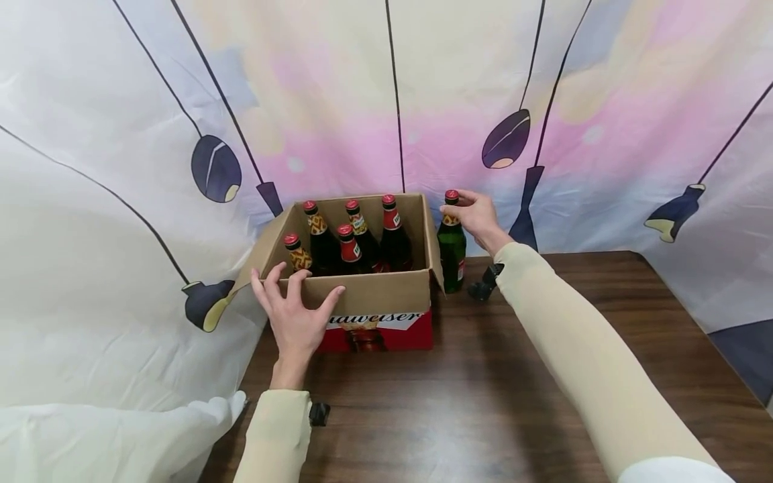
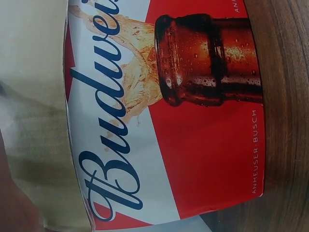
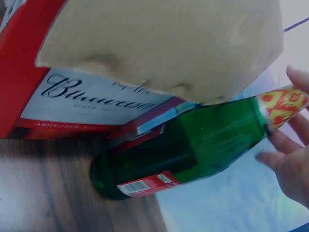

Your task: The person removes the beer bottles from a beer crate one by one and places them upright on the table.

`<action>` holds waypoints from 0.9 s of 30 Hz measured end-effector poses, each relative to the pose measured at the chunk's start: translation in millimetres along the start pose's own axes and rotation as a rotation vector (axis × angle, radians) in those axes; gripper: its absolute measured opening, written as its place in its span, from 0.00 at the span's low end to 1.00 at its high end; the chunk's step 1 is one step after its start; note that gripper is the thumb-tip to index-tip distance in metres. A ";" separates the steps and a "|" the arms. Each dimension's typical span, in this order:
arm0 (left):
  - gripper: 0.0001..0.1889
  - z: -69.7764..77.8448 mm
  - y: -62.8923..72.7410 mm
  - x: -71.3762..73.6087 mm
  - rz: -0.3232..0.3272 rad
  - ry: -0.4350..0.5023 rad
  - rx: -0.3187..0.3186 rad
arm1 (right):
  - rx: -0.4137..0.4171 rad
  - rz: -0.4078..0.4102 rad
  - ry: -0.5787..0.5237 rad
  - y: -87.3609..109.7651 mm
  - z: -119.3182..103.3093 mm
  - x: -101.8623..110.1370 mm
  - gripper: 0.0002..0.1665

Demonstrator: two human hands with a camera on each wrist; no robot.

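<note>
My right hand (image 1: 479, 218) pinches the neck of a green beer bottle (image 1: 453, 251) with a red cap and a patterned neck label. The bottle (image 3: 193, 145) stands upright beside the right side of an opened Budweiser carton (image 1: 374, 295), close to its right flap. My left hand (image 1: 297, 315) lies spread at the front left of the carton, fingers at the top edge of the front flap and thumb in front of it. Several capped bottles (image 1: 395, 238) stand inside the carton, their lower parts hidden. In the left wrist view the carton's printed front (image 2: 203, 159) fills most of the frame.
The carton rests on a dark wood table (image 1: 423, 402). A patterned curtain (image 1: 338, 87) hangs behind the table and along its sides. A white crumpled cloth (image 1: 121, 436) lies at the lower left.
</note>
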State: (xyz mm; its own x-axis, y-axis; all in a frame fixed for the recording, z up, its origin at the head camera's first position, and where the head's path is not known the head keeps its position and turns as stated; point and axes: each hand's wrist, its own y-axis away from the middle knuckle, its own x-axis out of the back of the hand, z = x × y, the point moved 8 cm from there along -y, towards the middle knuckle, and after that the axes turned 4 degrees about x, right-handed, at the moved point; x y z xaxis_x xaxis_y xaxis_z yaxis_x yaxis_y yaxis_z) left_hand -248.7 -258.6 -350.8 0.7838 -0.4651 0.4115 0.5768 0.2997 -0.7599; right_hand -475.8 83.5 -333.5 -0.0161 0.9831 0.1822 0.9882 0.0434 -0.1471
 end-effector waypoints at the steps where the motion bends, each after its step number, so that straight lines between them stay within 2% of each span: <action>1: 0.43 0.3 0.6 -0.3 -0.003 -0.003 0.001 | 0.021 -0.001 -0.001 0.9 -5.3 1.8 0.39; 4: 0.42 0.5 0.3 -0.1 -0.003 -0.005 0.002 | 0.105 0.011 -0.004 3.2 -31.3 7.9 0.44; 7: 0.42 1.0 -2.1 2.2 0.010 -0.004 -0.008 | 0.187 0.027 -0.038 5.5 -63.8 9.1 0.40; 10: 0.42 1.4 -5.5 4.9 0.027 0.001 -0.028 | 0.225 -0.004 -0.114 9.1 -90.9 -0.6 0.36; 13: 0.40 1.4 -7.3 6.2 0.033 0.015 -0.038 | 0.218 -0.064 -0.190 15.2 -107.0 -20.0 0.31; 16: 0.38 0.0 -6.4 7.4 0.030 0.017 -0.033 | 0.164 -0.127 -0.204 23.4 -108.7 -45.9 0.29; 21: 0.40 -0.6 -1.2 7.3 0.020 0.008 -0.031 | 0.057 -0.242 -0.185 43.1 -93.3 -89.1 0.28; 23: 0.41 -0.1 0.2 5.4 0.010 0.007 -0.031 | 0.041 -0.282 -0.173 51.3 -89.3 -101.5 0.28; 27: 0.39 1.1 1.2 2.9 -0.012 0.002 -0.027 | 0.023 -0.309 -0.142 63.1 -87.4 -120.0 0.29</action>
State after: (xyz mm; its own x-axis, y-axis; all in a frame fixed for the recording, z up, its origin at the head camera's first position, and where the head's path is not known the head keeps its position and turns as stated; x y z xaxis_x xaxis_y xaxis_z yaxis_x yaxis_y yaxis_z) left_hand -245.5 -258.7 -350.0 0.7765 -0.4703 0.4194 0.5795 0.2715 -0.7684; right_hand -398.2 -47.3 -279.7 -0.3367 0.9378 0.0850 0.9296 0.3454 -0.1282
